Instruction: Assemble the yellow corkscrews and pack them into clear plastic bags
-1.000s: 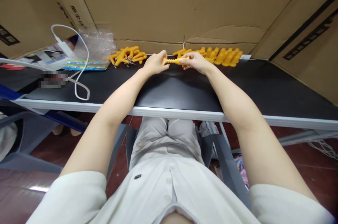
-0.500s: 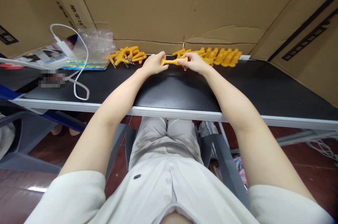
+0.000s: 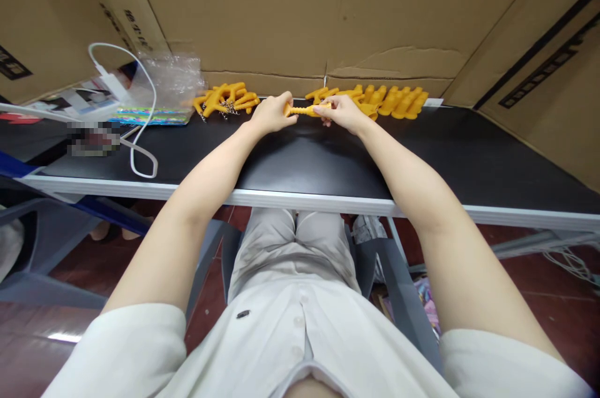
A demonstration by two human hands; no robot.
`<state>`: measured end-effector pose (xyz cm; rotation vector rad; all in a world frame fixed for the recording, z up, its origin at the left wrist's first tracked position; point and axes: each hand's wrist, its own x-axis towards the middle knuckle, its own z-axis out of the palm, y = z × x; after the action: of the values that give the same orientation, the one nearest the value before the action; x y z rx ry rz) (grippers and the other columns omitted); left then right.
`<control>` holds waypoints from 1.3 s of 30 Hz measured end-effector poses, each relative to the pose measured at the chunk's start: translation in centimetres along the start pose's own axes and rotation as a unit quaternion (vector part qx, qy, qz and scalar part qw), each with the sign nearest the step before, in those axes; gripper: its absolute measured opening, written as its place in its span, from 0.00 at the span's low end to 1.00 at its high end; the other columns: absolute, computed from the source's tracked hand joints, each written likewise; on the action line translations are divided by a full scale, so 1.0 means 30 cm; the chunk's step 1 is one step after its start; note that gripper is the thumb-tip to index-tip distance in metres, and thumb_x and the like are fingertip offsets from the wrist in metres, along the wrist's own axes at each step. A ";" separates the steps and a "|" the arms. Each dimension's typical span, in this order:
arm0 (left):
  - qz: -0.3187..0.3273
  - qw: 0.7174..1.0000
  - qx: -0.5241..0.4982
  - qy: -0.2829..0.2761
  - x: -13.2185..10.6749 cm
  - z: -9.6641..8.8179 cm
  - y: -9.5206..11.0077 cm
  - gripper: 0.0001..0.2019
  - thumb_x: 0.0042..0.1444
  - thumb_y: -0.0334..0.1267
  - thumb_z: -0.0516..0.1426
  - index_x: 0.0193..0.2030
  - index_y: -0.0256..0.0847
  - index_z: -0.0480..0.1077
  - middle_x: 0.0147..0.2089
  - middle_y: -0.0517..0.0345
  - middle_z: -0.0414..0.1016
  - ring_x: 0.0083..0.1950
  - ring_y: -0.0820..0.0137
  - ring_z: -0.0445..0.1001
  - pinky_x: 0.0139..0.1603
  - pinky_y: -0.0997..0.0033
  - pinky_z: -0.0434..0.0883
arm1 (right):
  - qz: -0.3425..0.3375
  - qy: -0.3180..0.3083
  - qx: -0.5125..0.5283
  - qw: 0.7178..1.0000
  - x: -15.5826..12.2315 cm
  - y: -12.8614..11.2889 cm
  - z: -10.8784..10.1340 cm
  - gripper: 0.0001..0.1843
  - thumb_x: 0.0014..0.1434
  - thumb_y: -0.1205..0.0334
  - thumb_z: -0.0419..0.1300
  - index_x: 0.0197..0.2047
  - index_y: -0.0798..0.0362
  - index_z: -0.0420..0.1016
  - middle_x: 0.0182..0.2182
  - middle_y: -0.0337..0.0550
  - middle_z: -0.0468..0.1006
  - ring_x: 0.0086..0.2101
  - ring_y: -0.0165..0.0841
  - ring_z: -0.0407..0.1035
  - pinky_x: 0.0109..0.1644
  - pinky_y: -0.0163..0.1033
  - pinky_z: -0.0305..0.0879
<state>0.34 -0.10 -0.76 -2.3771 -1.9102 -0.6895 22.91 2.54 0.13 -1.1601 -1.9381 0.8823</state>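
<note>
Both my hands hold one long ribbed yellow plastic piece just above the far part of the black table. My left hand is closed on its left end. My right hand pinches its right end. A heap of yellow pieces with small metal chains lies to the left of my hands. A row of several plain yellow pieces lies to the right, against the cardboard.
Cardboard sheets wall the table at the back and right. A clear plastic bag on colourful packets, a white charger with its cable and papers sit at the left. A grey chair stands below left.
Both hands with the yellow piece have shifted slightly to the left; the grip is the same.
</note>
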 end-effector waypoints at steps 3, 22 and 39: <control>0.001 1.000 0.019 0.001 -0.005 -0.006 0.004 0.22 0.64 0.45 0.63 0.63 0.45 0.75 0.49 0.48 0.83 0.56 0.49 0.81 0.60 0.55 0.75 | 0.001 0.000 0.036 0.999 0.000 0.010 0.010 0.23 0.63 0.50 0.78 0.32 0.51 0.70 0.24 0.37 0.71 0.26 0.29 0.64 0.33 0.35 0.69; 0.016 1.000 -0.017 -0.006 -0.001 0.000 0.033 0.20 0.63 0.44 0.65 0.60 0.44 0.74 0.48 0.49 0.82 0.55 0.50 0.81 0.60 0.53 0.75 | -0.010 0.115 -0.089 0.989 0.016 0.005 0.032 0.22 0.76 0.53 0.61 0.29 0.50 0.67 0.24 0.41 0.68 0.31 0.37 0.69 0.45 0.41 0.71; 0.014 1.000 0.017 0.007 -0.018 -0.030 0.056 0.24 0.63 0.44 0.66 0.66 0.47 0.73 0.48 0.49 0.80 0.59 0.46 0.79 0.62 0.55 0.72 | 0.115 0.075 0.052 0.989 0.055 0.025 0.038 0.17 0.70 0.46 0.62 0.36 0.48 0.68 0.19 0.39 0.63 0.18 0.31 0.56 0.23 0.37 0.56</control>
<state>1.53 -1.28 0.29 -2.3680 -1.8643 -0.6632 21.69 4.10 -0.73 -1.3653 -1.6408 0.9749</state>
